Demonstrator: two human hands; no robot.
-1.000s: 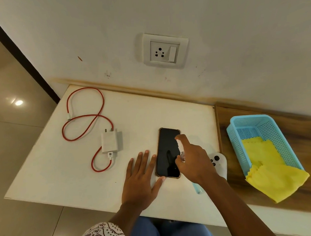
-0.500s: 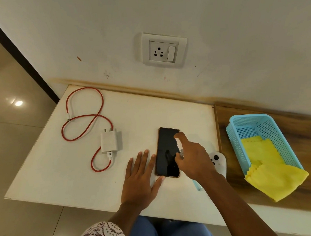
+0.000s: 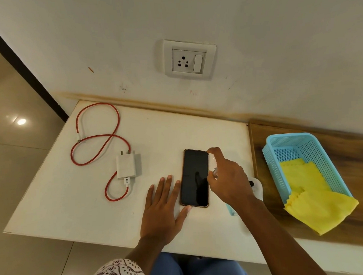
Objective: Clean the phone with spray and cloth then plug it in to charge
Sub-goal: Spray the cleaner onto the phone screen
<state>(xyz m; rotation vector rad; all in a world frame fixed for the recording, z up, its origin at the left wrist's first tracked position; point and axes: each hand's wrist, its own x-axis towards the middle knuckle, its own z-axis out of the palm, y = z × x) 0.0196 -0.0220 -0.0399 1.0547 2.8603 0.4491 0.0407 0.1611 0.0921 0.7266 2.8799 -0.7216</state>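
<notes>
A black phone (image 3: 194,177) lies face up on the white table (image 3: 74,201). My left hand (image 3: 162,209) rests flat beside it, fingers spread, thumb at the phone's near corner. My right hand (image 3: 229,180) holds a small spray bottle (image 3: 211,163) just right of the phone, index finger on its top; the light blue bottom end of the spray bottle (image 3: 230,210) shows below the wrist. A yellow cloth (image 3: 314,195) hangs out of a blue basket (image 3: 303,145) on the right. A white charger (image 3: 126,166) with a red cable (image 3: 96,137) lies on the left.
A wall socket (image 3: 189,60) with a switch sits above the table. A white device (image 3: 257,188) with dark buttons lies behind my right hand. The basket stands on a wooden surface (image 3: 345,149). The floor drops off to the left of the table.
My right hand with the spray bottle has edged slightly away from the phone's middle toward its right edge. My left hand and the phone have stayed put.
</notes>
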